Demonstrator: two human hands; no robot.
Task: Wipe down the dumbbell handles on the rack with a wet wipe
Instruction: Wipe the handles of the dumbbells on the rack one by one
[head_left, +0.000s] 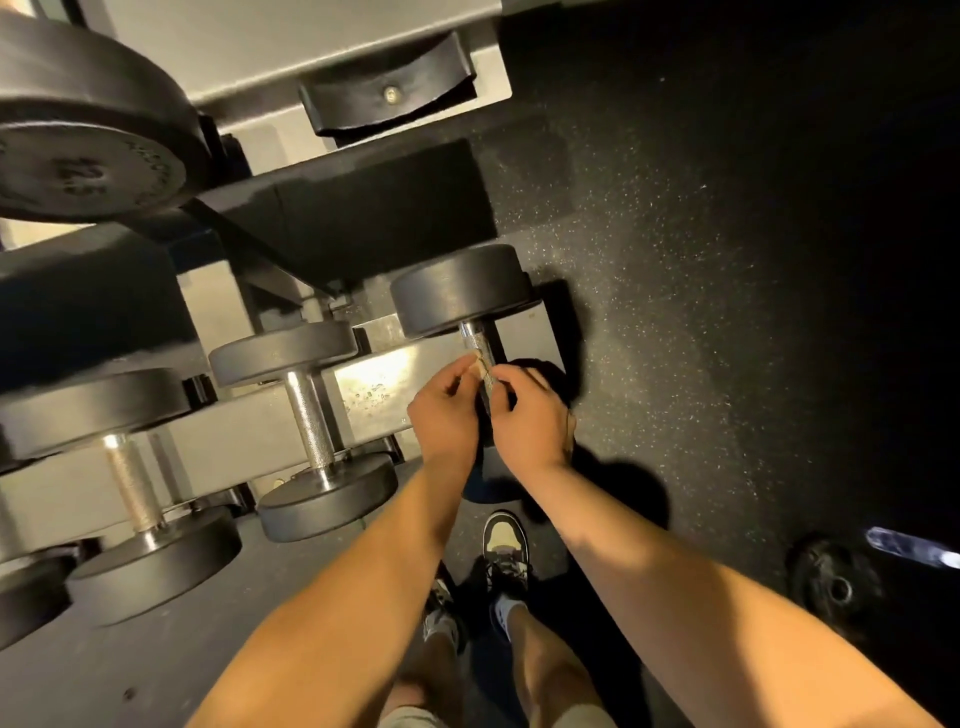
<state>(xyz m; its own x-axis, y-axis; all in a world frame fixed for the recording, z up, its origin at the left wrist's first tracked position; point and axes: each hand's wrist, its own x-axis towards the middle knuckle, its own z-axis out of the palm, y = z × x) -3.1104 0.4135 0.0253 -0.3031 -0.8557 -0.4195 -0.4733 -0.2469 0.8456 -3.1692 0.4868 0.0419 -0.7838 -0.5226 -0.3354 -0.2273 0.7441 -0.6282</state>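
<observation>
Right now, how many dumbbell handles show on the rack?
3, bottom tier: right handle behind the wipe pinched by left hand and right hand; middle handle; left handle. Others may be hidden higher up.

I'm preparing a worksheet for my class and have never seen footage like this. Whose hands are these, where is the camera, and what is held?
There is no machine: a camera worn on a person's head looks down at their own bare arms. The left hand and right hand meet at the handle of the rightmost dumbbell on a low rack. Their fingers pinch something small and pale there, seemingly the wipe. More dumbbells rest to its left; the person's shoes stand on the dark floor.
</observation>
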